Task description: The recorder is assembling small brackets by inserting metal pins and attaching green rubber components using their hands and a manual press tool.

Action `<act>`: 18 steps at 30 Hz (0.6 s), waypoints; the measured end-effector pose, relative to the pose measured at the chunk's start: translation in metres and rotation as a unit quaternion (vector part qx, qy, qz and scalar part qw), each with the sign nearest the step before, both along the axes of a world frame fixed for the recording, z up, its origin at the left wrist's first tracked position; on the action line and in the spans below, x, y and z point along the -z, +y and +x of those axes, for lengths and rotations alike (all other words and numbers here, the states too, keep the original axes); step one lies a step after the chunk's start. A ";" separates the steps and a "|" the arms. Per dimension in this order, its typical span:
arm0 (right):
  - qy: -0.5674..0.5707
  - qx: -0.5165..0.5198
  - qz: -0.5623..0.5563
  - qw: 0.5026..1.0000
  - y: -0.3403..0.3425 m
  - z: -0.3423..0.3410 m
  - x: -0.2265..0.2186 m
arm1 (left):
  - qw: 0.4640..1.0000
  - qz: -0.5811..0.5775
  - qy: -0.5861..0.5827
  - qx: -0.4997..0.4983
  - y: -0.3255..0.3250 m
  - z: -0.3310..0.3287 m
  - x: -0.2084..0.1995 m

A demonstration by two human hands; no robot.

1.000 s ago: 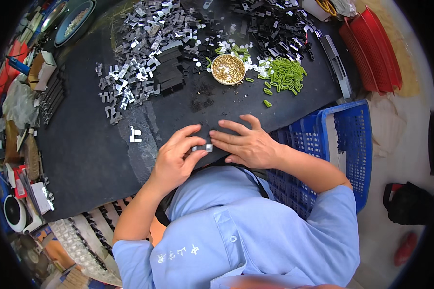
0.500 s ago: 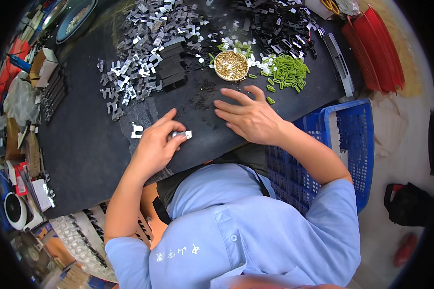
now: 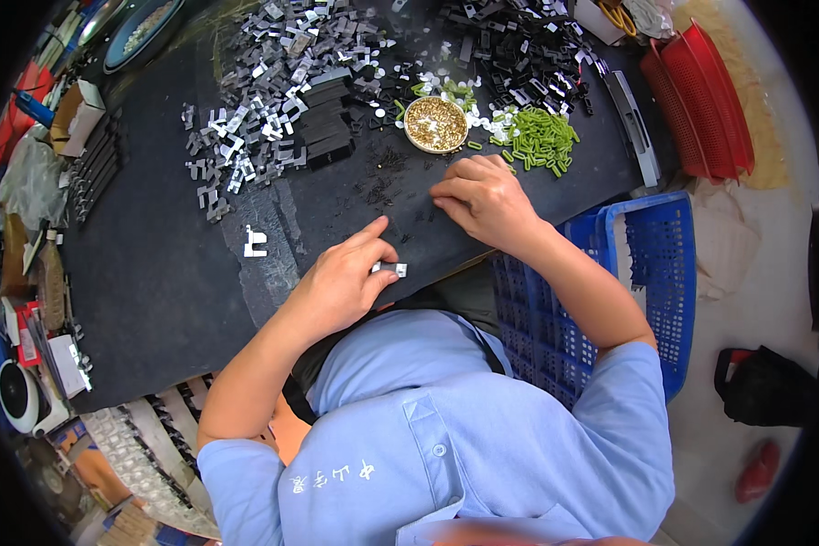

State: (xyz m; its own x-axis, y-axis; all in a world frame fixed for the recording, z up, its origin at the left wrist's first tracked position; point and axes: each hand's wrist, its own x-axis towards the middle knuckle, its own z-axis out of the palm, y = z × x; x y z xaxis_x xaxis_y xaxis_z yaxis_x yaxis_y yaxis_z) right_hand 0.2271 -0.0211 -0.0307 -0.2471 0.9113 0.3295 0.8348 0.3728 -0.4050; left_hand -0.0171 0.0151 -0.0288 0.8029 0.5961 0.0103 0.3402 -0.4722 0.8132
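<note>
Near the table's front edge, my left hand (image 3: 348,280) is closed round a small silver metal bracket (image 3: 397,269), whose end shows past the thumb and forefinger. My right hand (image 3: 488,198) is a little farther right, its fingertips pinched together just above the dark mat. Whatever lies between them is too small to make out. Tiny black screw-like pieces (image 3: 382,188) are scattered on the mat between the hands and beyond. Another silver bracket (image 3: 255,241) lies alone to the left. Beyond my right hand stands a round tub (image 3: 437,125) of small brass-coloured parts.
Green oblong rings (image 3: 539,141) are heaped right of the tub. Piles of silver brackets (image 3: 237,150) and black parts (image 3: 510,45) cover the far side, with stacked black blocks (image 3: 328,123) between. A blue crate (image 3: 660,282) stands at right, red baskets (image 3: 701,105) beyond it.
My left hand has moved right and nearer the front edge with the bracket. My right hand has moved slightly right, and its spread fingers have drawn together into a pinch.
</note>
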 end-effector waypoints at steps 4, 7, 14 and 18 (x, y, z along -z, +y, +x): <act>-0.014 -0.025 0.022 0.999 0.017 -0.012 0.004 | 0.996 -0.029 0.057 -0.068 -0.006 -0.015 -0.016; -0.164 -0.061 0.075 0.982 0.024 -0.018 0.008 | 0.994 -0.058 0.021 -0.091 -0.016 -0.023 -0.020; -0.082 -0.034 -0.070 0.994 0.011 -0.043 -0.016 | 0.984 -0.047 -0.093 -0.142 -0.043 -0.019 0.003; -0.240 -0.060 -0.037 0.968 0.007 -0.062 -0.014 | 0.987 0.052 -0.085 -0.129 -0.040 -0.015 0.003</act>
